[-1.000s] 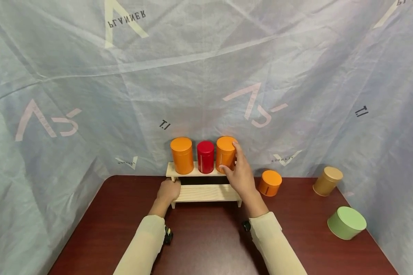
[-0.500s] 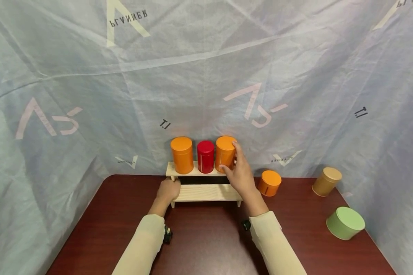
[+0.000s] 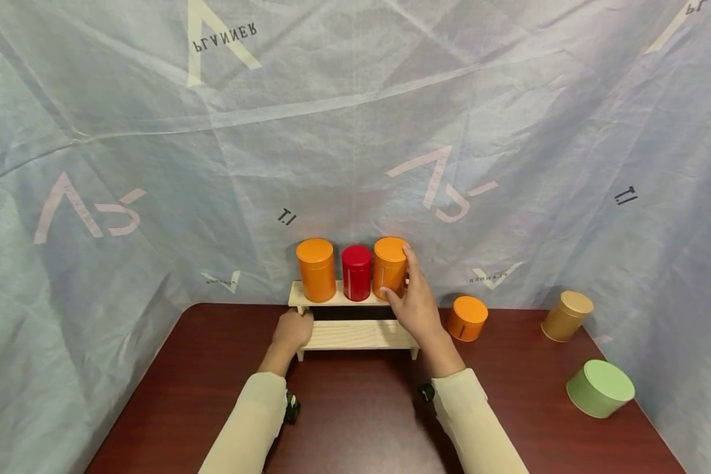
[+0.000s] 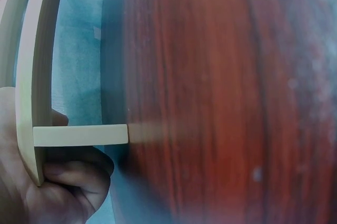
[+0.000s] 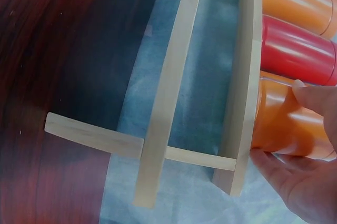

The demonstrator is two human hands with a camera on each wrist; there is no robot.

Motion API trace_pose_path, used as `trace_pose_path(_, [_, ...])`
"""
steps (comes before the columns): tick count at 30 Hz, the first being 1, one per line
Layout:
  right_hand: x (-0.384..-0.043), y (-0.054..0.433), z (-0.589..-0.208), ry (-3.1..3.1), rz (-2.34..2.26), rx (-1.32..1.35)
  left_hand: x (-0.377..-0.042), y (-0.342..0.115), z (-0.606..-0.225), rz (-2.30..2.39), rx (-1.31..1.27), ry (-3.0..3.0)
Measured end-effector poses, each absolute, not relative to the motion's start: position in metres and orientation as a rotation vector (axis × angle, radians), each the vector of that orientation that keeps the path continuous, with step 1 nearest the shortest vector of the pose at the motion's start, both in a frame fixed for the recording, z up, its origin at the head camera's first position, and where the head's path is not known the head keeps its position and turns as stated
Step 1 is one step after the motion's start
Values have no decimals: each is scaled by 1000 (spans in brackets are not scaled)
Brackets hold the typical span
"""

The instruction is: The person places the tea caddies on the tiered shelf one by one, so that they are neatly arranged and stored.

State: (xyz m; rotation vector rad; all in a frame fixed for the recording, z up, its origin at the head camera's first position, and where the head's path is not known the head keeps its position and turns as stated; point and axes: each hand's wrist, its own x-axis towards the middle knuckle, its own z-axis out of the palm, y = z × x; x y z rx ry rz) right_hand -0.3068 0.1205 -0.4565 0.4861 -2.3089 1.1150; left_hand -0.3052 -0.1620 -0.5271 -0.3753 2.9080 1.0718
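A small two-tier wooden shelf (image 3: 358,334) stands against the cloth at the table's back edge. On its upper board are a tall orange canister (image 3: 316,273), a red canister (image 3: 356,273) and a second tall orange canister (image 3: 388,266) at the right end. My right hand (image 3: 417,303) holds that right-hand orange canister, thumb at its front and fingers along its right side. My left hand (image 3: 293,329) grips the shelf's left end; in the left wrist view, curled fingers (image 4: 84,176) wrap behind the lower board's end, beside the leg.
To the right of the shelf stands a short orange canister (image 3: 467,318). Farther right are a gold canister (image 3: 567,316) and a wide light-green tin (image 3: 600,388). The dark red wooden table (image 3: 355,415) is bounded by a hanging grey cloth (image 3: 343,151) behind and at both sides.
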Motion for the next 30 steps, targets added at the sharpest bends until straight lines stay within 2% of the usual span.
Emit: trace_pose_path(30, [-301, 123, -457, -2351, 1269, 440, -303, -161, -524, 1041, -392, 2879])
